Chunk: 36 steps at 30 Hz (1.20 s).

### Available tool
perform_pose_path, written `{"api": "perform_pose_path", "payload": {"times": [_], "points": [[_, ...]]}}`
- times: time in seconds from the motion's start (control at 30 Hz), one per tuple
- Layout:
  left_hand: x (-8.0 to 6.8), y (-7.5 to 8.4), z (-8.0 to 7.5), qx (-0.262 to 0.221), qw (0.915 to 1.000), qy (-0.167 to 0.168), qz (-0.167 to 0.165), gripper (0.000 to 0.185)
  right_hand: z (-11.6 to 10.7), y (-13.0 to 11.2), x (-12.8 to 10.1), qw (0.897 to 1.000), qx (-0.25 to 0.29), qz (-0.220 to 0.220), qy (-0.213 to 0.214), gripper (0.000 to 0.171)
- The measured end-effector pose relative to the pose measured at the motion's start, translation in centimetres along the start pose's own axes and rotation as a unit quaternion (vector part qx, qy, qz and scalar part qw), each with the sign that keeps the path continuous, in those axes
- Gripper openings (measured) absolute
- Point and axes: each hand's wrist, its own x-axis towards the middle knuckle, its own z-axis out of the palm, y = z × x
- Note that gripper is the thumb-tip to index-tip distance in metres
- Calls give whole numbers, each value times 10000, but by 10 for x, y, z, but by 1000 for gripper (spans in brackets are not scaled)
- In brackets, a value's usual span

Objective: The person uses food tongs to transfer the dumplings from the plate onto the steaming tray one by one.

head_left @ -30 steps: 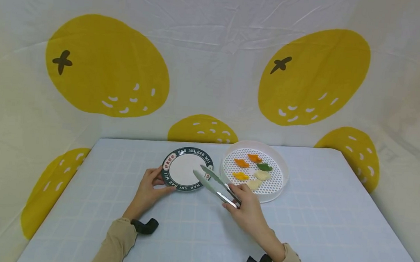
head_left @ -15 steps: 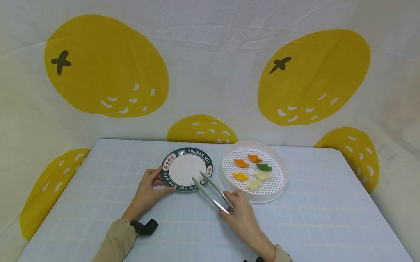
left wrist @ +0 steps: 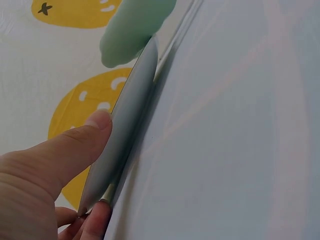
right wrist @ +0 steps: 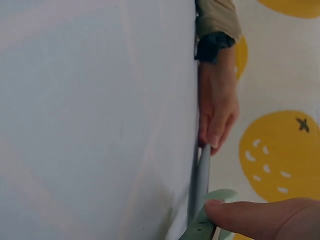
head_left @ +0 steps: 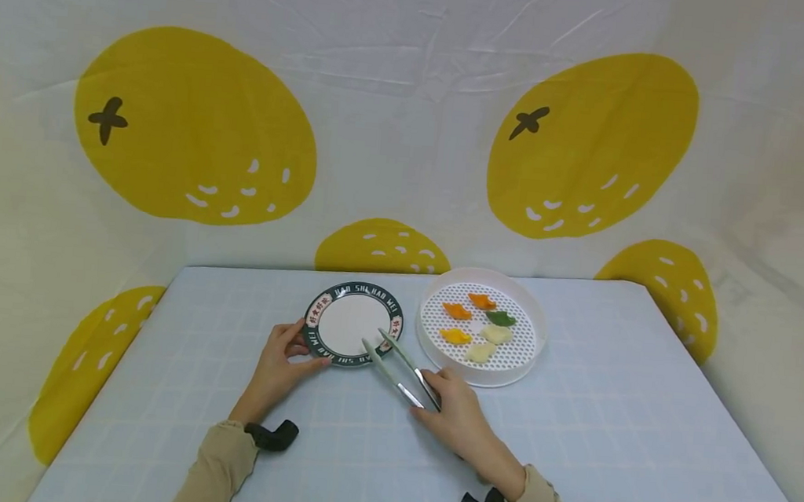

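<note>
A white plate with a dark lettered rim lies on the table. My left hand holds its near left edge, thumb on the rim. My right hand grips metal tongs with pale green tips. The tong arms stand apart, hold nothing, and point over the plate's near right edge. To the right sits a white perforated steamer tray holding several dumplings: two orange, a green, a yellow and two cream. In the right wrist view the left hand and plate edge show side-on.
The table wears a pale blue checked cloth. A white backdrop with large yellow oranges hangs around its back and sides. Black wrist camera mounts sit at both sleeves.
My right hand has drawn the tongs back toward me and slightly left, their tips now at the plate's near edge. The left hand has stayed on the plate.
</note>
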Motion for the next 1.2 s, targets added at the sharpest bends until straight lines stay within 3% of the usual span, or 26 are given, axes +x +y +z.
{"api": "perform_pose_path", "payload": {"times": [0.3,0.43,0.53,0.63,0.87,1.0,1.2], "points": [[4,-1,0,-89,9999,27,49,102,-8,1,5,9998,-88,-194,-69,49],[5,0,-1,-112,9999,66,87,100,-17,-4,7,9987,42,-395,305,43],[4,-1,-3,-98,9999,66,86,99,-26,-9,7,9934,390,-690,827,23],[3,-1,-4,-64,10000,27,41,100,-35,-8,7,9770,827,-1351,1428,11],[-4,-2,-6,9,10000,6,8,100,-64,4,9,9131,1167,-3086,2394,31],[-6,-1,-7,58,10000,-3,37,100,-87,9,7,8873,856,-3439,2951,32],[-7,0,-7,40,9999,16,92,100,-122,17,3,8722,225,-3273,3627,46]]}}
